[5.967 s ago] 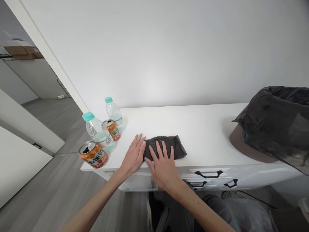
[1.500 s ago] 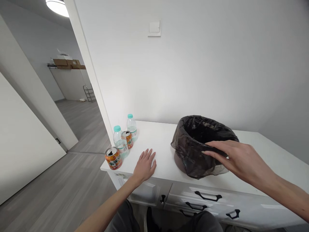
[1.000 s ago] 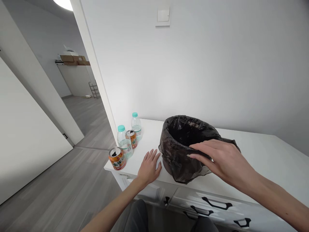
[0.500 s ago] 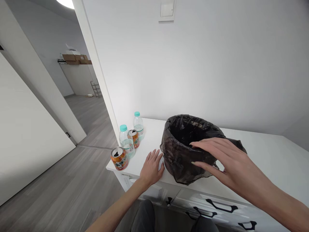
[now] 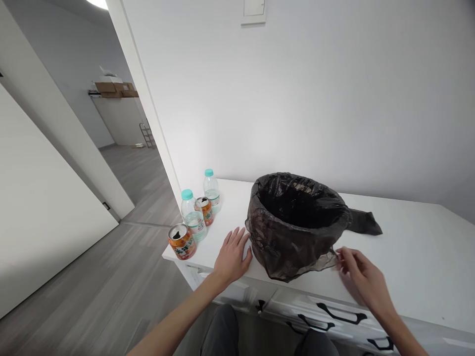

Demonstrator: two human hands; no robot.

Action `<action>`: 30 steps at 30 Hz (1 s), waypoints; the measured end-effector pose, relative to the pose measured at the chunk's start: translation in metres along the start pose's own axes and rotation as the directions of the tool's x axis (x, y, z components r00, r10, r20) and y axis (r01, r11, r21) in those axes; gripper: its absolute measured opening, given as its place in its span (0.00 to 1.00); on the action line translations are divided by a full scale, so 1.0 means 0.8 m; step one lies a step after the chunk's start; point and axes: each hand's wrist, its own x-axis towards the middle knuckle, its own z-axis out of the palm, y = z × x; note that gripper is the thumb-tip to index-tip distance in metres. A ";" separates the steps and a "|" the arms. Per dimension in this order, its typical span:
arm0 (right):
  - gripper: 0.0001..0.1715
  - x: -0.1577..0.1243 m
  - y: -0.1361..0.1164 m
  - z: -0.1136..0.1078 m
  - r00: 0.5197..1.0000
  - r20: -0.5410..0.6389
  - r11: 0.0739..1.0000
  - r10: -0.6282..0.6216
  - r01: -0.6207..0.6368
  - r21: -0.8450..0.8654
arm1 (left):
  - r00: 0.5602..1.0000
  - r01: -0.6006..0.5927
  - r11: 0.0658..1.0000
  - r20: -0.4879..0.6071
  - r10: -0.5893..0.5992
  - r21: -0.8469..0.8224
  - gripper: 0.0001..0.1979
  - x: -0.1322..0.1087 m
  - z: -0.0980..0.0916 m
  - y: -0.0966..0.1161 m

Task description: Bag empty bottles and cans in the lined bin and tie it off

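Observation:
A round bin lined with a black plastic bag (image 5: pixel 285 247) stands on the white cabinet top. The bag is folded over the rim and hangs loose around the outside. My left hand (image 5: pixel 233 254) lies flat on the cabinet top with its fingers apart, just left of the bin. At the bin's lower right, my right hand (image 5: pixel 361 274) pinches the hanging edge of the bag between thumb and fingers. A flat black strip of plastic (image 5: pixel 365 222) lies behind that hand, right of the bin.
Two drink cans, a nearer can (image 5: pixel 181 242) and a farther can (image 5: pixel 206 210), stand at the cabinet's left end beside two water bottles with teal caps, one nearer (image 5: pixel 194 220), one farther (image 5: pixel 212 193). A wall rises behind; a doorway opens at left. Drawer handles (image 5: pixel 341 314) jut out in front.
My right hand has moved from over the bin's rim down to the bag's hanging edge at the right and closed on it. My left hand has stayed put.

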 end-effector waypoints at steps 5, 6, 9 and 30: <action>0.34 0.000 0.016 0.025 0.966 0.183 0.972 0.180 -0.203 0.115 | 1.000 -0.004 1.000 0.014 0.004 0.002 0.23 0.001 -0.005 0.003; 0.34 0.000 0.018 0.025 0.965 0.185 0.971 0.186 -0.210 0.117 | 1.000 -0.007 1.000 0.012 0.007 -0.002 0.24 0.001 -0.006 0.004; 0.33 -0.002 0.019 0.023 0.966 0.186 0.973 0.178 -0.201 0.113 | 1.000 -0.014 1.000 0.009 0.014 -0.011 0.25 0.002 -0.009 0.005; 0.32 -0.003 0.001 0.021 0.974 0.141 0.982 0.174 -0.183 0.052 | 1.000 -0.025 1.000 -0.014 0.025 0.006 0.28 0.003 -0.007 0.004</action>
